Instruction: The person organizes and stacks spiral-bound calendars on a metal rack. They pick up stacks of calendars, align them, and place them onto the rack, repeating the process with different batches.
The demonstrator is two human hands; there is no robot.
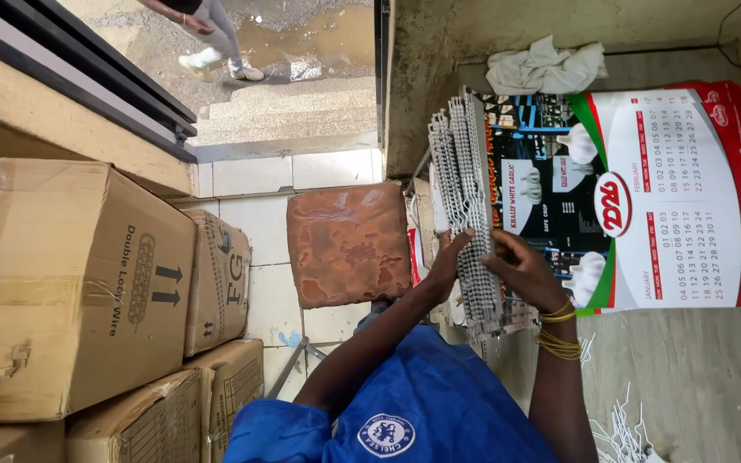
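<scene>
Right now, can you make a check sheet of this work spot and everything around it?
Surface: grey concrete table, calendar sheets spread on it.
Job's things: stack of white plastic strips.
Clutter: crumpled cloth; loose white plastic bits.
Hands: left hand and right hand, both with fingers on the strips.
Cables: thin dark cable at the wall.
Surroundings: cardboard boxes, reddish cushioned stool, a passer-by's legs outside.

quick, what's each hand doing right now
Left hand: closed on the edge of the grey plastic strip stack.
Right hand: fingers curled on the same stack, gripping it.
</scene>
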